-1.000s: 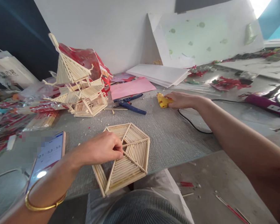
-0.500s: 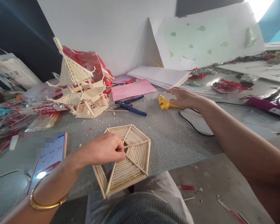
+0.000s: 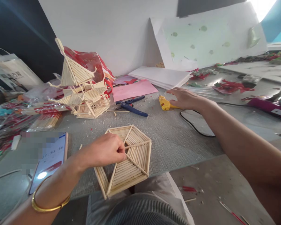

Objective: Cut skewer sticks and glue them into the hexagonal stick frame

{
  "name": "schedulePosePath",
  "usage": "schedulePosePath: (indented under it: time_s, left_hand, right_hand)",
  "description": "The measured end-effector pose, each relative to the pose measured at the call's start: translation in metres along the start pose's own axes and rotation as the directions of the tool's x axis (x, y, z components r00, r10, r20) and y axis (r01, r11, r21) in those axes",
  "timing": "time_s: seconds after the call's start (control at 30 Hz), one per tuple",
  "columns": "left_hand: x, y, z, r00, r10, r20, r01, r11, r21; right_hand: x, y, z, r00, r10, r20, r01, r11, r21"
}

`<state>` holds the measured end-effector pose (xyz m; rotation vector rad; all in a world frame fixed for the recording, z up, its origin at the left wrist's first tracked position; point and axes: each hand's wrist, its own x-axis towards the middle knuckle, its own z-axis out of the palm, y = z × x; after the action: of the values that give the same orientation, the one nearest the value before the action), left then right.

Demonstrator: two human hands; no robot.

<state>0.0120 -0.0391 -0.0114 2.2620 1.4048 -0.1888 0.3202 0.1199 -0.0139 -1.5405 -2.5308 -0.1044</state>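
An octagonal panel of thin wooden sticks point(image 3: 137, 159) lies at the table's front edge, partly overhanging it. Ribs divide it into wedges; several are filled with rows of sticks, and one at the lower left shows a gap. My left hand point(image 3: 106, 149) is closed in a pinch at the panel's centre, covering its upper left part. Farther right, my right hand point(image 3: 187, 97) reaches over a yellow glue gun point(image 3: 164, 103), fingers stretched forward and thumb close to the gun's body. The hand hides part of the gun; whether they touch is unclear.
A stick-built pagoda model point(image 3: 77, 72) stands at the back left. Blue-handled cutters point(image 3: 133, 107) lie beyond the panel, near pink paper point(image 3: 134, 90) and white boards point(image 3: 161, 76). A phone point(image 3: 50, 162) lies by my left forearm. A black cable point(image 3: 194, 126) loops below my right arm.
Both hands and the panel hold nearly the same places. The view has shifted very slightly, and the phone's timer has advanced by one second.
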Motion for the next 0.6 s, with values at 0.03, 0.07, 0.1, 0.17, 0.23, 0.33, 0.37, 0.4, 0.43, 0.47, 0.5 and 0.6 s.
schedulePosePath:
  time_s: [0.03, 0.07, 0.1, 0.17, 0.23, 0.33, 0.37, 0.4, 0.43, 0.47, 0.5, 0.6]
  left_hand:
    - [0.000, -0.001, 0.000, 1.000, 0.001, -0.003, -0.001, 1.000, -0.002]
    - [-0.001, -0.002, 0.000, 1.000, 0.005, -0.008, -0.005, 1.000, -0.009]
    - [-0.003, -0.003, -0.001, 1.000, 0.011, -0.019, -0.012, 1.000, -0.025]
    - [-0.009, -0.004, -0.004, 0.997, 0.013, -0.075, -0.018, 0.997, -0.077]
    - [-0.020, -0.004, -0.006, 0.982, -0.003, -0.188, -0.024, 0.990, -0.141]
    - [-0.042, -0.002, 0.001, 0.929, -0.027, -0.368, -0.056, 0.975, -0.213]
    - [-0.049, -0.002, 0.007, 0.914, -0.027, -0.405, -0.071, 0.972, -0.224]
    - [-0.057, -0.003, 0.014, 0.900, -0.016, -0.435, -0.087, 0.972, -0.216]
    - [-0.064, -0.004, 0.022, 0.886, 0.009, -0.463, -0.108, 0.976, -0.188]
    - [-0.070, -0.007, 0.030, 0.864, 0.019, -0.504, -0.110, 0.983, -0.150]
    - [-0.076, -0.009, 0.038, 0.842, 0.049, -0.537, -0.121, 0.988, -0.098]
    - [-0.087, -0.020, 0.057, 0.765, 0.148, -0.626, -0.156, 0.987, 0.044]
  right_hand:
    - [0.000, 0.000, 0.000, 1.000, -0.005, -0.003, 0.005, 1.000, 0.004]
    - [-0.001, 0.000, 0.000, 1.000, -0.009, -0.009, 0.009, 1.000, 0.006]
    - [-0.001, 0.000, 0.000, 1.000, -0.012, -0.023, 0.013, 1.000, 0.006]
    - [-0.002, -0.002, -0.003, 0.997, -0.024, -0.079, 0.024, 1.000, 0.000]
    - [-0.004, -0.008, -0.009, 0.982, -0.017, -0.190, 0.019, 1.000, 0.008]
    - [-0.021, -0.034, -0.023, 0.919, -0.026, -0.393, 0.057, 0.996, 0.067]
    - [-0.031, -0.047, -0.027, 0.897, -0.058, -0.438, 0.109, 0.990, 0.090]
    - [-0.043, -0.063, -0.030, 0.876, -0.110, -0.470, 0.183, 0.977, 0.112]
    - [-0.058, -0.080, -0.031, 0.859, -0.178, -0.479, 0.273, 0.952, 0.135]
    - [-0.072, -0.097, -0.029, 0.841, -0.264, -0.473, 0.375, 0.913, 0.157]
    - [-0.087, -0.114, -0.026, 0.821, -0.348, -0.452, 0.470, 0.862, 0.191]
    - [-0.121, -0.153, -0.007, 0.794, -0.549, -0.260, 0.606, 0.749, 0.268]
